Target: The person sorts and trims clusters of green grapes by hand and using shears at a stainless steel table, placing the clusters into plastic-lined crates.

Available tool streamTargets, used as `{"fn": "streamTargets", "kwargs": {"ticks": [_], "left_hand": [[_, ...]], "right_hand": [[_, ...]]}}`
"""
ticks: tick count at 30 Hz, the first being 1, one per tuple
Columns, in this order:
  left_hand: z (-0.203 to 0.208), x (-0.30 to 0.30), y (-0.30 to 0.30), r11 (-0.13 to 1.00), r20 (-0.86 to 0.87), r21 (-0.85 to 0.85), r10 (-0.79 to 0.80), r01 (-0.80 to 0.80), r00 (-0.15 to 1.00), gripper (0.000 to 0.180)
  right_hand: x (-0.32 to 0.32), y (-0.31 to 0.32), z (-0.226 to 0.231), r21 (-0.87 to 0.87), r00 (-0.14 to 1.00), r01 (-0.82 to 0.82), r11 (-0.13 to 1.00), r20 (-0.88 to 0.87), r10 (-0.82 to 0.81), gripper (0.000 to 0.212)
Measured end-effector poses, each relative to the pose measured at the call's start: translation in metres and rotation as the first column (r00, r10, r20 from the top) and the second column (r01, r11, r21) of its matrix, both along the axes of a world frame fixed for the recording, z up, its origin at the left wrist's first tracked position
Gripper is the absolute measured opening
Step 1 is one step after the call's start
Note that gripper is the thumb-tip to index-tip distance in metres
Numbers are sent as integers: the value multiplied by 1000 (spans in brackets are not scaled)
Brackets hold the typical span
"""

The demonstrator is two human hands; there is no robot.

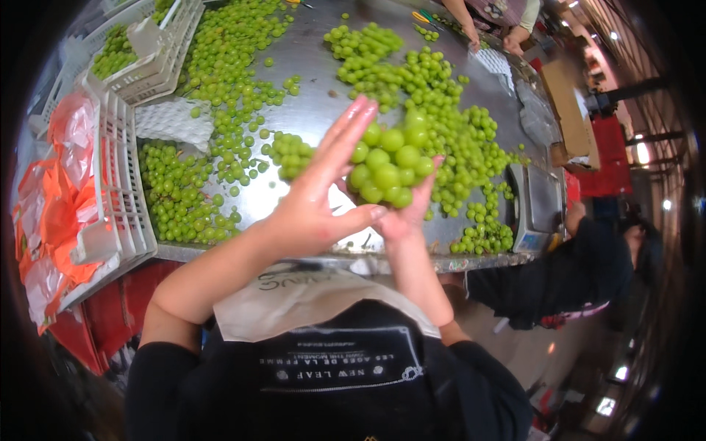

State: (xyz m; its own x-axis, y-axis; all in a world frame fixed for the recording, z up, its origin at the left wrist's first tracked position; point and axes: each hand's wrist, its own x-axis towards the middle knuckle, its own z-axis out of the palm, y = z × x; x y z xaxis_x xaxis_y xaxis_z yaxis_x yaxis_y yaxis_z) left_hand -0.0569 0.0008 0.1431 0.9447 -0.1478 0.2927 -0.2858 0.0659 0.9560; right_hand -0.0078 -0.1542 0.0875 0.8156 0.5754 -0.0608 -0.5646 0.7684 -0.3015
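A bunch of green grapes (391, 163) rests in my right hand (402, 222), above the metal table (276, 195) close to its near edge. My right palm is under the bunch, and most of those fingers are hidden behind the grapes. Just left of the bunch, my left hand (312, 202) is raised with fingers stretched up and thumb pointing right, its tip close to my right palm. Beyond my hands lies a heap of grape bunches (456, 140). A small bunch (290, 153) sits behind my left wrist.
Loose grapes (239, 88) spread over the table's left side beside white foam netting (174, 123). White plastic crates (121, 173) stand far left, one with orange and clear wrapping (62, 187). A scale (539, 202) is right. Across the table are another person's hands (513, 40) and scissors (425, 18).
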Motion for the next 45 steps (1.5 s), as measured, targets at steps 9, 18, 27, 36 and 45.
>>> {"fn": "streamTargets", "kwargs": {"ticks": [9,18,27,36,45], "left_hand": [[2,2,10,872,377,303,260,-383,889,31],[-8,7,3,808,354,434,255,-399,900,23],[14,10,13,758,477,493,174,-426,861,38],[10,20,8,834,500,450,61,-319,864,30],[-2,28,12,898,381,261,240,-353,893,4]], "right_hand": [[7,0,-1,60,994,105,993,20,-106,61],[0,3,-1,13,983,123,992,136,-124,61],[-5,-1,-5,-193,975,185,964,156,-156,56],[-12,-1,-10,-142,994,48,989,106,-33,51],[-14,3,-10,13,989,-104,994,104,102,50]]}}
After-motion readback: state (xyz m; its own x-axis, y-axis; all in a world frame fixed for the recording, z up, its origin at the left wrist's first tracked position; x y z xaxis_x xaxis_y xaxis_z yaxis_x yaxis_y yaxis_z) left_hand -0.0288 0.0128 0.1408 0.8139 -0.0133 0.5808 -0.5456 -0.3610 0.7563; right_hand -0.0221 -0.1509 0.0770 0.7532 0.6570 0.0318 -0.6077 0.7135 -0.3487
